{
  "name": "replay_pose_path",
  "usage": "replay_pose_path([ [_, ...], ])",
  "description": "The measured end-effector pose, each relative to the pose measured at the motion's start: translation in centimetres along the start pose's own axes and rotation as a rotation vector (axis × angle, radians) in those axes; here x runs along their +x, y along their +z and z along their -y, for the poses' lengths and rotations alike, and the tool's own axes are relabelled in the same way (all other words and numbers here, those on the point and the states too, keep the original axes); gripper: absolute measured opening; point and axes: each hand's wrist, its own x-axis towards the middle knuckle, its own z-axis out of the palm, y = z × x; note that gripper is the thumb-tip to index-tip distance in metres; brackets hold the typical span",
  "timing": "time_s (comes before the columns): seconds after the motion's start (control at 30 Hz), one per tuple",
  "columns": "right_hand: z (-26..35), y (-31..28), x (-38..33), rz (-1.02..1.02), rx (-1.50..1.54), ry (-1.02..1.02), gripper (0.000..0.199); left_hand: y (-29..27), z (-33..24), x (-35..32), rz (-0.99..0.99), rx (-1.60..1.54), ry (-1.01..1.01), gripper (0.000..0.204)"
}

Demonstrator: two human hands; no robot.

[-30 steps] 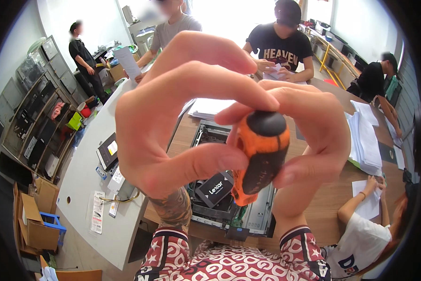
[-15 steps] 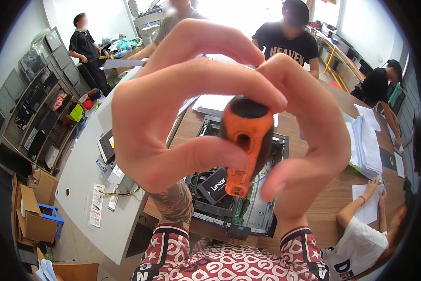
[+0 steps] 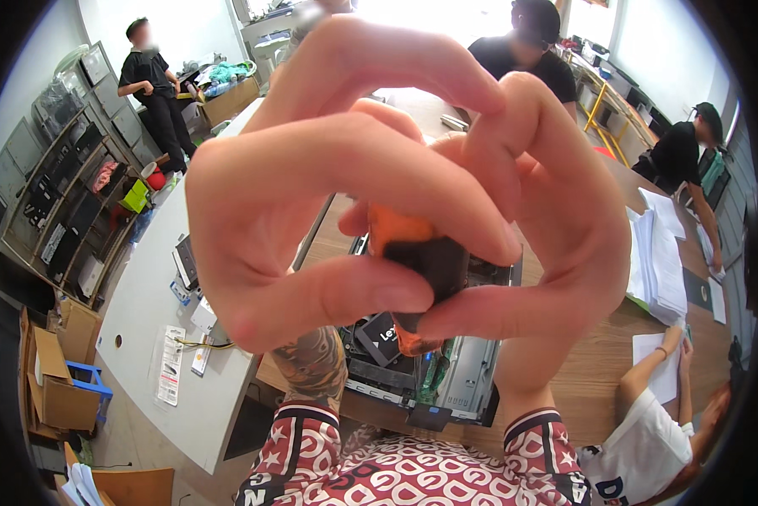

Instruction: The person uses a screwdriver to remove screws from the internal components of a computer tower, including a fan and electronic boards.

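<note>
Close up in the middle of the head view, I hold a stubby orange-and-black screwdriver handle [image 3: 425, 257] between both hands. My left hand [image 3: 244, 228] is curled round it, with thumb and fingers pressed on its side. My right hand [image 3: 581, 219] is closed from the other side, its thumb against the black part. My fingers cover much of the handle, and no shaft shows. Below my hands an opened computer case [image 3: 472, 396] lies on the wooden table. Inside it sit a flat black solid-state drive [image 3: 379, 340] and a green circuit board [image 3: 430, 378].
To the left, a grey table [image 3: 143, 320] bears a blister pack [image 3: 171, 367] and drive parts. Stacked papers [image 3: 655, 266] lie at the right, where a person in a white shirt [image 3: 645, 451] sits. Other people are farther back. Shelves [image 3: 67, 211] and cardboard boxes [image 3: 67, 384] stand at far left.
The screwdriver handle has turned in my fingers, its black part now lower and facing me. My right thumb has come in against it, and my fingers cover more of it.
</note>
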Motion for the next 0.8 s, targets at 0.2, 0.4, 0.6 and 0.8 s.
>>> replay_pose_path([
  [0.2,1.0,1.8,1.1,-0.28,-0.163,-0.01,0.082,0.0,-1.7,-0.1,-0.056,0.008,-0.163,0.045],
  [0.4,1.7,2.8,1.1,-0.32,-0.533,0.09,0.075,0.9,-2.2,0.4,-0.111,0.112,-0.29,0.048],
  [0.6,1.1,0.8,-0.1,-0.083,-0.278,-0.026,0.086,0.5,-2.0,0.2,-0.098,0.192,-0.292,0.048],
  [0.8,-0.4,-1.1,-1.1,0.11,-0.184,-0.094,0.086,0.9,-0.6,-0.1,-0.165,-0.044,-0.096,0.042],
])
